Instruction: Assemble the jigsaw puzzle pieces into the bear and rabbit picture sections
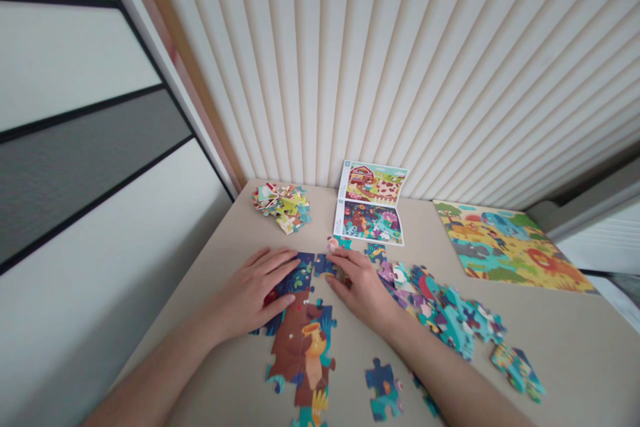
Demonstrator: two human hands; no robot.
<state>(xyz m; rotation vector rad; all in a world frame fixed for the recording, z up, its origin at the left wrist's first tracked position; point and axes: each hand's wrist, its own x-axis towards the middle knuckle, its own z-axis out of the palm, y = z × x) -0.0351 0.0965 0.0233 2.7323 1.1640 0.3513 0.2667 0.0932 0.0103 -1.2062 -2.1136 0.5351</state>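
In the head view, two bare hands are over a flat puzzle part (303, 337) on the table (350, 360). It shows a brown bear and something yellow. It is long and thin, and its long way runs from up by the hands down to the near edge of the view.

The left hand (260, 290) lies on the upper left side of it. Its fingers are spread and loose, and they do not pinch anything. They point up and to the right.

The right hand (363, 287) is at a small dark blue piece (323, 265). The thumb and the first finger touch the piece or are just beside it, but I cannot tell if they squeeze it. The piece is just left of these fingertips, by the top right side of the puzzle part. The right hand looks nearer to it than the left, but the left fingertips are close too. I cannot tell if the piece is locked in.

Past the hands is a folded picture card (373, 221). A big bunch of loose pieces (450, 313) lies to the right of the right hand, and a few joined blue bits (383, 387) lie nearer the person. A small heap (285, 203) is far off on the left, and a bright animal picture (510, 243) lies far off on the right
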